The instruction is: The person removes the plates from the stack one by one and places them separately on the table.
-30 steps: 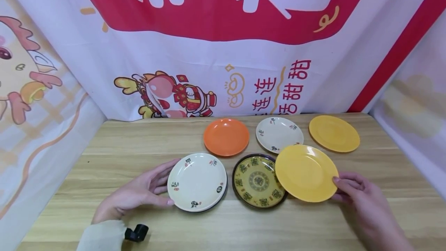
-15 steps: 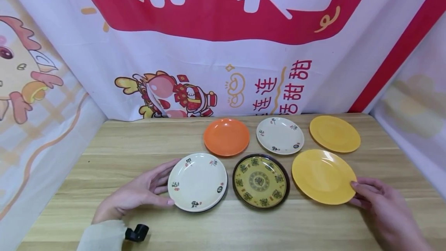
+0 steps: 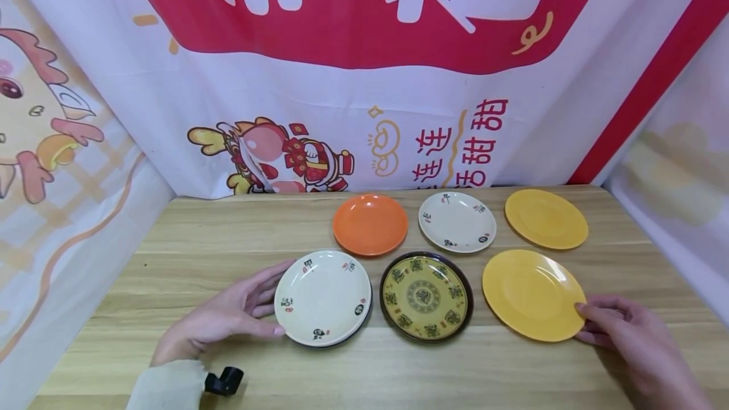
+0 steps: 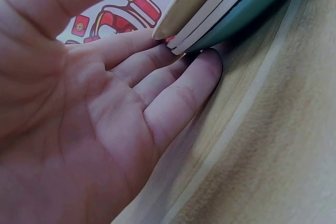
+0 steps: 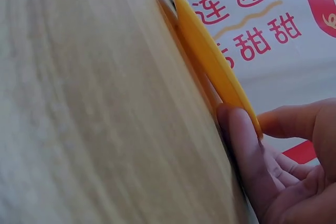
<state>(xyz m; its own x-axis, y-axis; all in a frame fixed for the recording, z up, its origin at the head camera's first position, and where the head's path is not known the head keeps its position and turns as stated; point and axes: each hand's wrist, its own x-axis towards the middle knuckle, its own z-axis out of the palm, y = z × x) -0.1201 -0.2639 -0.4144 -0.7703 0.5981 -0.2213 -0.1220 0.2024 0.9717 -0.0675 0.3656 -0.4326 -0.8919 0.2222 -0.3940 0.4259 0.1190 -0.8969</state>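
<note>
My right hand (image 3: 632, 337) pinches the right rim of a yellow plate (image 3: 532, 295), thumb on top and fingers under it. In the right wrist view the yellow plate (image 5: 212, 59) is seen edge-on, close over the table. On the left, a cream plate with small printed characters (image 3: 322, 297) tops a stack. A green plate (image 4: 247, 17) shows at the bottom of that stack in the left wrist view. My left hand (image 3: 230, 312) rests at the stack's left side, fingers extended with the fingertips at the plate rims. Between the hands sits a brown-rimmed patterned plate (image 3: 424, 296).
Along the back of the wooden table (image 3: 228, 233) lie an orange plate (image 3: 370, 224), another cream printed plate (image 3: 457, 222) and a second yellow plate (image 3: 547, 219). A printed cloth (image 3: 364, 100) hangs behind the table's far edge. Bare wood shows in front of the plates.
My right hand has carried the yellow plate rightward and slightly nearer, off the patterned plate's edge to a spot beside it. The left hand and its stack have stayed put.
</note>
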